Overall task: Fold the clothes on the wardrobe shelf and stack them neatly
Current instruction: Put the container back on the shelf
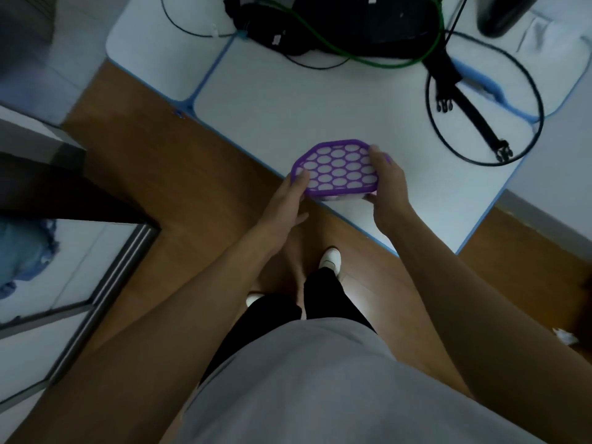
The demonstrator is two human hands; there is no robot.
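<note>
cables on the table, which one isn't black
The green cable by the black bag; the thin left loop and big right loop are black.

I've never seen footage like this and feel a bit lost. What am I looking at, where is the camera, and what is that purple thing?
There is no machine here. This is a single picture from a wide-angle camera worn on a person's head, pointing down. That is why you see their grey top, black trousers, white shoes and the wooden floor.

The left hand and right hand hold a purple box with a honeycomb-patterned lid. They hold it at the near edge of a white table.

Farther back on the table lie a black bag, a green cable and a black strap. At far left is some blue cloth.
</note>
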